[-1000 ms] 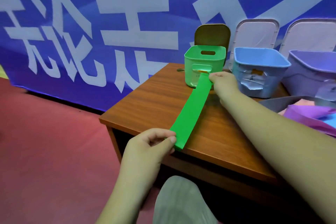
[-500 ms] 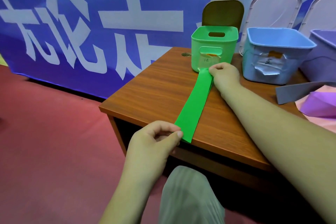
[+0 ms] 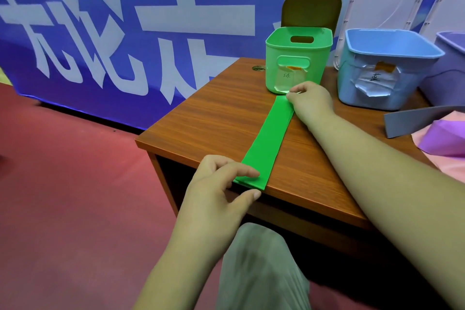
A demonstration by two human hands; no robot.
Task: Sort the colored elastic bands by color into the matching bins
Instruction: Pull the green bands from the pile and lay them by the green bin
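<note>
Lining up the green band [image 3: 269,138]

It lies flat on the table [image 3: 214,121], long axis pointing at the green bin [image 3: 298,58]. Your right hand [image 3: 312,98] pinches the far end beside the bin; your left hand [image 3: 216,191] rests relaxed fingers on the near end.

Pinched in my right hand [image 3: 312,100], green band [image 3: 268,138]: thin, smooth, rubbery, faint sheen. Under it table [image 3: 214,118]: wood-grain top, glossy. Both green bin [image 3: 297,58] and blue bin [image 3: 392,63]: smooth matt plastic. On blue bin, label [image 3: 375,80]: crinkled paper, shiny clear film over. Beyond, floor [image 3: 75,184]: matt red.
</note>
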